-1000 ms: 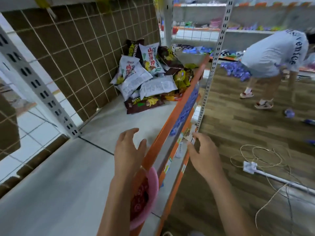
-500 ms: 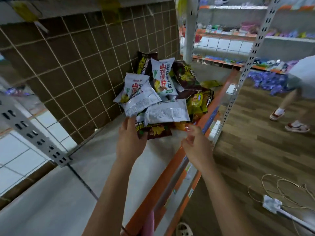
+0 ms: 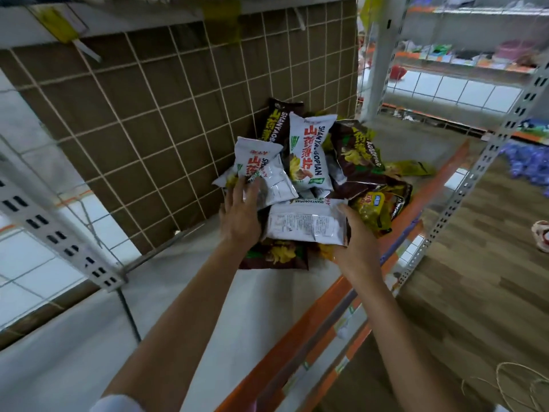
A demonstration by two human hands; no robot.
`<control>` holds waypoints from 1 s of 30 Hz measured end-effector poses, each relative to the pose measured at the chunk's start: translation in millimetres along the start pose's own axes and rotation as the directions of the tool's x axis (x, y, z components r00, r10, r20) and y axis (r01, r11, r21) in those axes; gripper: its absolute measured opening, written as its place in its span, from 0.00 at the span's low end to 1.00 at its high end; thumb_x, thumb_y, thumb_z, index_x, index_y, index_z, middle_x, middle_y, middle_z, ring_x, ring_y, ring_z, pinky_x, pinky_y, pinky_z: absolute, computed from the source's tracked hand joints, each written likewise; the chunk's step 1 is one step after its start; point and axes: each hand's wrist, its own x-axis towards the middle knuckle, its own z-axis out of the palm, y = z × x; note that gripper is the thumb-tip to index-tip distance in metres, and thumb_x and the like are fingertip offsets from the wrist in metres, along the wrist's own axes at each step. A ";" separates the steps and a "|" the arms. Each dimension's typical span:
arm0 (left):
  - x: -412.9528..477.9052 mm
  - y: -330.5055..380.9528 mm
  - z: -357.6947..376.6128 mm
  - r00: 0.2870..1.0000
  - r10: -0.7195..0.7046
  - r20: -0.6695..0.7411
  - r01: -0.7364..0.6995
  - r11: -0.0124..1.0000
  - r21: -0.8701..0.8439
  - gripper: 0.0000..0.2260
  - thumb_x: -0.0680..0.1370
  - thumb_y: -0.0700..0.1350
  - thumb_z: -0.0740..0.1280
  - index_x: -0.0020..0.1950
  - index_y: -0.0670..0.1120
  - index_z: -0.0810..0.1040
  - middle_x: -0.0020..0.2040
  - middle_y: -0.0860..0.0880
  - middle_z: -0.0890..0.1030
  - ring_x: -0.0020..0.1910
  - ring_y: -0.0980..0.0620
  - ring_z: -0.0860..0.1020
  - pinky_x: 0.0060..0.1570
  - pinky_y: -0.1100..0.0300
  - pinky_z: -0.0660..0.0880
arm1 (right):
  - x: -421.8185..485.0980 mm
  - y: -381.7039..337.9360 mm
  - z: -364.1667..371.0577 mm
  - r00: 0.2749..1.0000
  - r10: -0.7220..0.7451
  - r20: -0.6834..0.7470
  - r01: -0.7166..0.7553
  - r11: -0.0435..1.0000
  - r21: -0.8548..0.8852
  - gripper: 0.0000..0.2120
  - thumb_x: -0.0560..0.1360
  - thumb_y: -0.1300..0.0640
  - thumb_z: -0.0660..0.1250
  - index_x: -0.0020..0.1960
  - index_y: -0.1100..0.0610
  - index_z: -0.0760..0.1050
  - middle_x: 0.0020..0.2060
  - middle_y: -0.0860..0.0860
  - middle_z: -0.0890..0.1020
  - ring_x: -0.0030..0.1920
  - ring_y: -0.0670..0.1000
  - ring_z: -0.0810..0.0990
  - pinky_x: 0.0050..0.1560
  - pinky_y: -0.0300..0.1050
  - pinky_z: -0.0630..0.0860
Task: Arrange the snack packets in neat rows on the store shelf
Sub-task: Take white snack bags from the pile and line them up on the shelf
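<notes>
Scanning from the left, I register the grey perforated steel upright (image 3: 59,233), the brown tiled wall behind a white wire grid (image 3: 133,129), and the grey shelf deck (image 3: 89,337).

1. Stock location: the loose heap of snack packets (image 3: 312,179) lies on the deck at its far end, against the wall. It is unsorted, with packets overlapping at mixed angles.
2. Left hand (image 3: 240,215): fingers extended and resting on the lower edge of a white foil snack packet with red lettering (image 3: 255,162). No grip is visible.
3. Centre: a face-down white snack packet (image 3: 306,224) lies between the hands, over a dark brown snack packet (image 3: 276,257).
4. Right hand (image 3: 356,245): grips the right edge of the face-down packet, thumb on top. The fingers beneath are hidden.
5. Further right: a yellow snack packet (image 3: 371,209), then the orange front rail (image 3: 297,337).

Progress, as I judge it: no row exists yet. Every packet remains to be sorted, faced and lined up.
</notes>
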 end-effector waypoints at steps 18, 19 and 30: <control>-57.1 -10.6 -57.5 0.936 -0.342 0.080 0.101 0.045 -0.994 0.12 0.80 0.36 0.59 0.61 0.46 0.74 0.54 0.46 0.82 0.53 0.45 0.81 0.52 0.49 0.78 | 8.5 -56.7 5.3 0.986 -0.120 -0.116 0.167 0.742 0.649 0.11 0.76 0.56 0.67 0.57 0.52 0.70 0.48 0.47 0.76 0.44 0.36 0.76 0.42 0.31 0.73; -65.0 -14.8 -62.3 0.921 -0.369 0.125 0.105 -0.073 -0.992 0.13 0.80 0.36 0.58 0.61 0.46 0.74 0.53 0.46 0.83 0.52 0.45 0.81 0.51 0.49 0.79 | 5.6 -62.4 9.9 0.989 -0.113 -0.094 0.146 0.717 0.681 0.13 0.75 0.55 0.68 0.58 0.49 0.70 0.52 0.48 0.76 0.49 0.38 0.77 0.46 0.33 0.75; -177.3 -72.5 -94.1 0.814 -0.542 0.208 0.253 0.009 -0.967 0.25 0.68 0.51 0.73 0.62 0.45 0.72 0.53 0.42 0.83 0.50 0.42 0.83 0.51 0.42 0.79 | -79.3 -136.4 73.8 0.944 -0.012 0.330 -0.233 0.683 0.692 0.08 0.72 0.48 0.71 0.45 0.46 0.72 0.45 0.45 0.79 0.47 0.46 0.80 0.58 0.56 0.77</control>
